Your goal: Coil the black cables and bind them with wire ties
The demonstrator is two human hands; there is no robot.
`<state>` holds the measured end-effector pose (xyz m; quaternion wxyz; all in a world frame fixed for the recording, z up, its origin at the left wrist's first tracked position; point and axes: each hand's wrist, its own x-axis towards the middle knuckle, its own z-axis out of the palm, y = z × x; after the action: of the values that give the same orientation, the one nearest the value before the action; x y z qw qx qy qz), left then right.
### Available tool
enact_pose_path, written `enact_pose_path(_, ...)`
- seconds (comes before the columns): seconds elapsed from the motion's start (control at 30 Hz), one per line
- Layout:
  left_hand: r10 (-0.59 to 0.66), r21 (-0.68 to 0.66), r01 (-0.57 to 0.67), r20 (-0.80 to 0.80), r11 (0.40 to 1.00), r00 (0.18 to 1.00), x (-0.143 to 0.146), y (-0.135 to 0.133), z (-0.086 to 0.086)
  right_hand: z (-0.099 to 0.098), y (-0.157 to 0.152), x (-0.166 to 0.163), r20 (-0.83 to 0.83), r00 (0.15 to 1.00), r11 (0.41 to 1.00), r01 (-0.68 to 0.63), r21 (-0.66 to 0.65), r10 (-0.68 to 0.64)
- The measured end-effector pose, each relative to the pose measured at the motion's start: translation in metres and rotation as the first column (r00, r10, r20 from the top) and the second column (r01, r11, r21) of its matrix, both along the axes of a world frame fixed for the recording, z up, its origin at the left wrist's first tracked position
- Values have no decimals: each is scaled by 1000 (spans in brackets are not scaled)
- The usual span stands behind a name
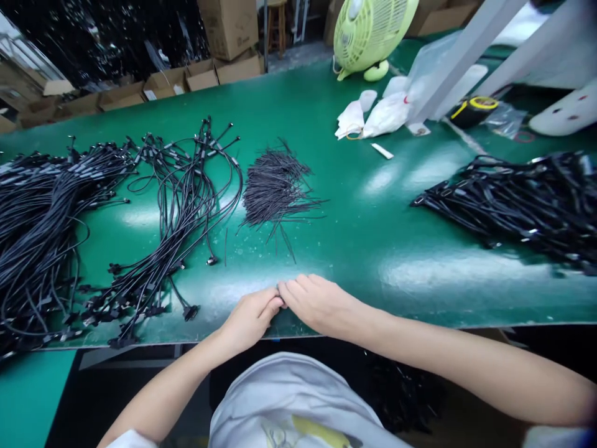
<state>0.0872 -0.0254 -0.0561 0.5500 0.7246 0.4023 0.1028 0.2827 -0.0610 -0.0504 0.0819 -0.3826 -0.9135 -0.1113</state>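
My left hand (254,314) and my right hand (317,302) meet at the front edge of the green table (354,249). Both have their fingers closed. A tiny dark bit shows where the fingertips touch, but most of what they hold is hidden. Beyond them lies a pile of short, thin black ties (275,183), with a few loose strands sticking out toward my hands. To the left is a loose bunch of black cables with connectors (175,230). A bigger heap of black cables (41,211) lies further left.
Bundled black cables (517,205) lie on the right. At the back stand a green fan (373,34), white crumpled bags (385,115), a small white piece (382,151) and a black-and-yellow tape measure (473,111) near a slanted grey post (459,62). Cardboard boxes (228,28) stand beyond the table.
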Motion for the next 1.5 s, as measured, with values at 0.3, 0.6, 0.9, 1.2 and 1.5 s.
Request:
enact_pose_path(0.3,-45,121,54,-81,991,996,-4,7,-1,0,23,2,18,996,973,-80,-216,86)
enact_pose_path(0.6,285,-237,-233,217,943,934,-3,7,-17,21,129,88,-458,674,754,232,-614,-580)
enact_pose_path(0.9,530,-469,-319,437,824,727,-4,11,-19,-3,140,99,-289,644,702,598,-388,-708)
enact_pose_path(1.2,540,-588,-175,532,790,652,9,-15,-12,-7,15,9,-572,422,599,-81,-797,-703)
enact_pose_path(1.5,533,-525,-227,556,820,638,5,-35,-7,-20,-15,-24,-612,124,569,-260,-780,-782)
